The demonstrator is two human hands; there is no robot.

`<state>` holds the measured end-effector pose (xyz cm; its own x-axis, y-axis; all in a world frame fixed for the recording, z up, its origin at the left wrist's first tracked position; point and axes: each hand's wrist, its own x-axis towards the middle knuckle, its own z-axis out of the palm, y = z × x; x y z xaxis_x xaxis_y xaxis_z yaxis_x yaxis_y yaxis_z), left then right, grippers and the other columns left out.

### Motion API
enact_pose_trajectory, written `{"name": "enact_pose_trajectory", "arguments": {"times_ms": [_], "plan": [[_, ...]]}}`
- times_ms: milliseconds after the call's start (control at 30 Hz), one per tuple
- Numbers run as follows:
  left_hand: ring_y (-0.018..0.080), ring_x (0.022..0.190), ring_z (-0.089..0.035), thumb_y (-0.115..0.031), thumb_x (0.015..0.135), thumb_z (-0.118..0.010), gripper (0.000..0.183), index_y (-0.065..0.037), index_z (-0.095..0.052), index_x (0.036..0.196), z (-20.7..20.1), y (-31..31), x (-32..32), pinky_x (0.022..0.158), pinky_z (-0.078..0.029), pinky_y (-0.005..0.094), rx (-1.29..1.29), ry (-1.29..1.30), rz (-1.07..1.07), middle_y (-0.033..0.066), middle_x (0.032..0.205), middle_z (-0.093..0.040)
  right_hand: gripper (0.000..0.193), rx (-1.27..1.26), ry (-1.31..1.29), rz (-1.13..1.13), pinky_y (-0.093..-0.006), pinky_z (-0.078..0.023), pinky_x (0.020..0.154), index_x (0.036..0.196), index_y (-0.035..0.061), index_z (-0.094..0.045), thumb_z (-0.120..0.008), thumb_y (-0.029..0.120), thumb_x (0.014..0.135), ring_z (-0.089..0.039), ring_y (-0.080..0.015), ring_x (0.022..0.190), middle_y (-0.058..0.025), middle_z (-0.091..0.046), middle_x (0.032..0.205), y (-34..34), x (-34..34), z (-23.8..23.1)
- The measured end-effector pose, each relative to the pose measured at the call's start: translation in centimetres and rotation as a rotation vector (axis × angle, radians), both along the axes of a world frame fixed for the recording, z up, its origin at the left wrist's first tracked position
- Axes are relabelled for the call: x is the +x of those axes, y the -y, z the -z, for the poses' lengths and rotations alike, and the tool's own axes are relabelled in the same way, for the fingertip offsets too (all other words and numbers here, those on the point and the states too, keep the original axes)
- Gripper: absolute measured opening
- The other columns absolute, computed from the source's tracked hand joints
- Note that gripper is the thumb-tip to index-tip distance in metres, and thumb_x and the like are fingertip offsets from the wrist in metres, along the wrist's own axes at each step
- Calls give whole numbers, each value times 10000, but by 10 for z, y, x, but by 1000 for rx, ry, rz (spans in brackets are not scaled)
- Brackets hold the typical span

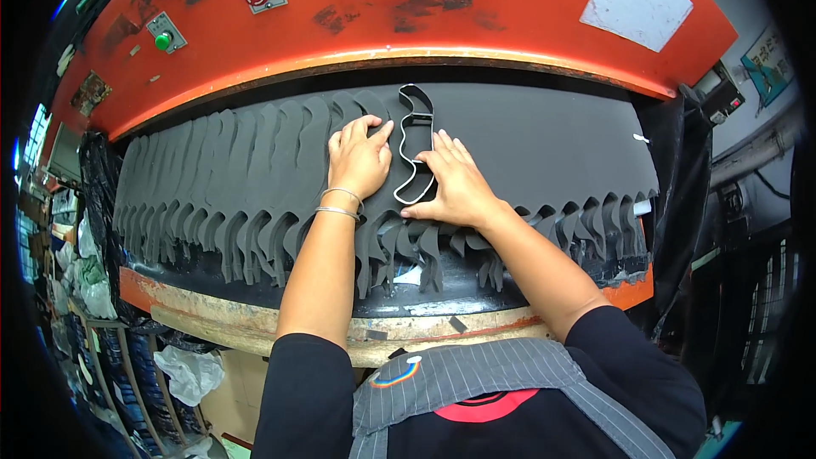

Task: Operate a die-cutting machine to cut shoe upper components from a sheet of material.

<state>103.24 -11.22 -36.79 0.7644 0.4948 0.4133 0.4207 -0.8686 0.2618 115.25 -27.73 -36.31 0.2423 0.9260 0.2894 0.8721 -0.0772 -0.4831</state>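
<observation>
A wavy steel cutting die (432,110) stands on edge on a dark grey foam sheet (527,136), just right of the cut part. My right hand (459,185) grips its near end, with fingers along the right side and the thumb by the lower tip. My left hand (361,160), a bracelet at its wrist, rests palm down on the foam left of the die. Its fingers are partly bent and apart, with nothing visible in them. Rows of wavy cuts (229,149) run across the sheet to the left.
A red machine beam (340,13) with push buttons spans the far side above the sheet. Scalloped foam strips (255,238) hang over the near edge, above a worn wooden rail (246,323). Black plastic sheeting (684,161) drapes at the right end.
</observation>
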Motion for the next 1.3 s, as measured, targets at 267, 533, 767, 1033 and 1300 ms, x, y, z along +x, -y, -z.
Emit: {"name": "enact_pose_trajectory", "arguments": {"times_ms": [267, 533, 767, 1033, 1300], "plan": [[228, 1240, -459, -132, 813, -597, 344, -137, -680, 1147, -4, 7, -3, 1057, -289, 415, -72, 20, 16, 42, 1256, -548, 839, 40, 55, -75, -528, -228, 1139, 1189, -14, -551, -833, 486, 577, -306, -479, 1358, -375, -384, 1371, 1, -6, -2], [216, 1252, -435, -161, 813, -590, 387, -154, -661, 1193, 6, 2, 10, 1044, -290, 424, -42, -20, 50, 31, 1277, -523, 811, 13, 89, 7, -520, -208, 1153, 1206, -27, -531, -801, 439, 599, -302, -458, 1368, -367, -379, 1381, 0, -3, -1], [275, 1159, -523, -166, 834, -609, 326, -114, -666, 1151, 2, -2, -6, 1006, -367, 416, -102, 129, 122, 108, 1190, -591, 929, 15, 113, 3, -508, -184, 1158, 1384, 58, -412, -778, 519, 665, -266, -420, 1399, -300, -351, 1446, 2, -9, 1], [244, 1139, -529, -86, 936, -548, 277, 8, -554, 1196, -115, -73, -147, 998, -409, 358, 264, 1085, -233, 136, 1201, -548, 583, 624, -119, 68, -341, -496, 819, 1227, 2, -532, -800, 228, 762, -599, -234, 925, -137, -602, 1003, 43, -18, -89], [393, 1444, -118, -422, 1010, -345, 722, 68, -108, 1485, -172, -152, -201, 1167, -128, 462, 322, 1063, -578, 277, 1549, -127, 71, 785, 24, 76, -309, -479, 632, 892, 11, -592, -651, 21, 854, -584, -219, 696, -107, -579, 777, 9, -30, -159]]}}
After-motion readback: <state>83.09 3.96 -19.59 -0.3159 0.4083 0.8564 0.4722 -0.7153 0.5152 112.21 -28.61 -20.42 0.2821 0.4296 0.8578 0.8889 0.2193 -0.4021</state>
